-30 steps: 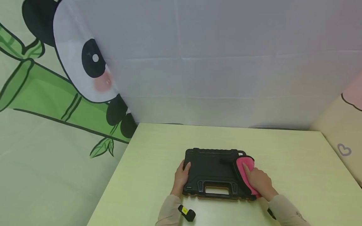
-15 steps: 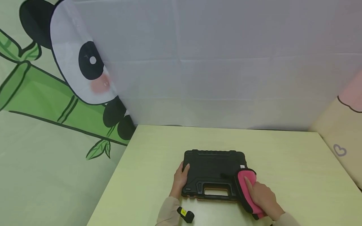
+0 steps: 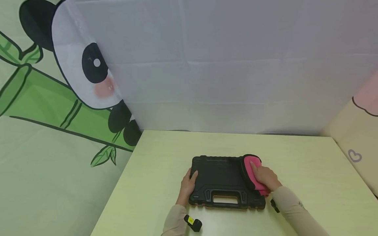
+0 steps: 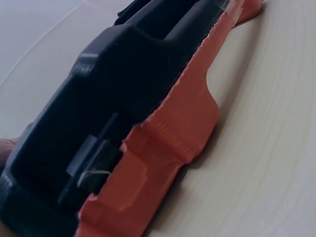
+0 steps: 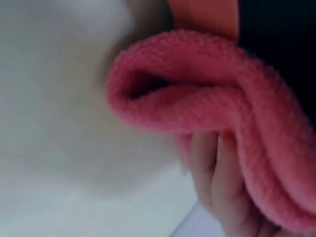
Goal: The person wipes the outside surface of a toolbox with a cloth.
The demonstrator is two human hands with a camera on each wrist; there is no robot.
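Observation:
A black plastic tool case [image 3: 220,173] with a handle lies on the table, its lower half orange in the left wrist view, where the case's orange side [image 4: 163,133] shows. My left hand [image 3: 187,185] holds the case's left edge, thumb on top. In my right hand [image 3: 266,177] is a folded pink cloth [image 3: 252,170] with black edging, pressed over the far right corner of the lid. Seen from the right wrist, the fluffy pink cloth [image 5: 197,98] is folded into a loop, with the fingers [image 5: 227,177] curled under it.
The pale wooden table [image 3: 159,157] extends around the case on all sides. Behind it hangs a light curtain [image 3: 230,82], with a panda and bamboo print at the left. A black device with a yellow label [image 3: 193,223] sits at the left wrist.
My right hand has slid the cloth along the case's right side, first toward the front corner, then back up to the far corner. The left hand and the case stay nearly in place.

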